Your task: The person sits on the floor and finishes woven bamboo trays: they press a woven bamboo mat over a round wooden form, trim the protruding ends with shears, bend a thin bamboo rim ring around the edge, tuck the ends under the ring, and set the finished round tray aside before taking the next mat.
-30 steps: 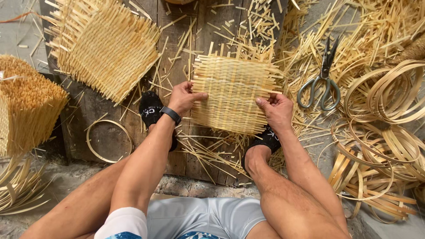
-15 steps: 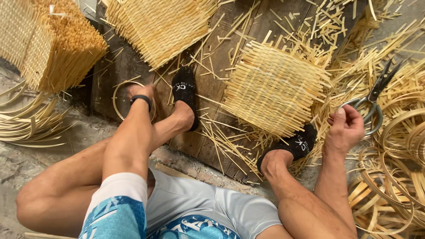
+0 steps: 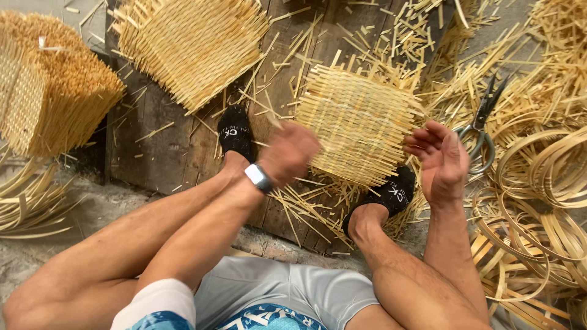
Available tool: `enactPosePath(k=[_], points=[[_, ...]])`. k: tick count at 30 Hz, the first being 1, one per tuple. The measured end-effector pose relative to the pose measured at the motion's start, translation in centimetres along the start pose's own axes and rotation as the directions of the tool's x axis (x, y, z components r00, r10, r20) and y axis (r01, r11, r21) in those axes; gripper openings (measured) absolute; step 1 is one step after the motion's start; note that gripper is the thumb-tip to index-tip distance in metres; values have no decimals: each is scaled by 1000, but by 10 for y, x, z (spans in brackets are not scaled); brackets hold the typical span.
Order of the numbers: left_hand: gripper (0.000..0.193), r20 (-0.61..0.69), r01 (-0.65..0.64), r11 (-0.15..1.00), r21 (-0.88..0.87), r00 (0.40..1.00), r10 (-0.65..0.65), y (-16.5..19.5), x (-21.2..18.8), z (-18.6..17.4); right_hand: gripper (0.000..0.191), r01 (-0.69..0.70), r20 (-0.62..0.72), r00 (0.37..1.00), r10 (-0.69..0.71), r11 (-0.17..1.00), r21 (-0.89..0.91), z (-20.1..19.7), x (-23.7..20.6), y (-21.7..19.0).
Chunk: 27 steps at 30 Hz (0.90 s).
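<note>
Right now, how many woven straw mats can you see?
3. One mat lies between the hands, one sits at top centre-left, and one is at the far left, possibly a stack hiding more.

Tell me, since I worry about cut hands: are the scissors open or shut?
Open: the scissors lie on the strips with dark blades parted in a V, right hand beside their handles, not touching.

We see a dark wooden board (image 3: 165, 153) on the concrete ground (image 3: 73, 208); on it a woven bamboo mat (image 3: 361, 125), a second mat (image 3: 192, 43), loose strips (image 3: 306, 208). Scissors (image 3: 480, 131) and coiled strips (image 3: 538, 183) lie on the ground.
</note>
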<state>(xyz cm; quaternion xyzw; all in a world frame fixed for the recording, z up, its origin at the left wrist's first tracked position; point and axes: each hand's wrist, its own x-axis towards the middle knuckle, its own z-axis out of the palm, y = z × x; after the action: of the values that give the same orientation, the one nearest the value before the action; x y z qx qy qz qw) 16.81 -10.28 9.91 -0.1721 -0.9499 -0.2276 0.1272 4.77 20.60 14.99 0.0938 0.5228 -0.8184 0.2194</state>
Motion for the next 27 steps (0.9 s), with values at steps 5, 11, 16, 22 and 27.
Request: enactPosePath(k=[5,11,16,22,27], points=[[24,332,-310,939,-146,879,342,51,37,31,39,-162,-24,986,163,986,41,6,21,-11],[53,-63,-142,976,-164,989,133,53,70,24,42,-122,3,993,122,989,79,-25,27,-3],[47,159,534,609,-586,814,-559,34,122,23,36,-183,74,981,177,980,77,-24,21,-12],[34,648,690,-153,-707,546,-531,55,132,13,28,518,337,820,-463,350,-780,-8,14,-31],[39,827,751,-367,-549,422,-372,73,145,15,15,730,645,637,-422,61,-681,-8,20,-42]])
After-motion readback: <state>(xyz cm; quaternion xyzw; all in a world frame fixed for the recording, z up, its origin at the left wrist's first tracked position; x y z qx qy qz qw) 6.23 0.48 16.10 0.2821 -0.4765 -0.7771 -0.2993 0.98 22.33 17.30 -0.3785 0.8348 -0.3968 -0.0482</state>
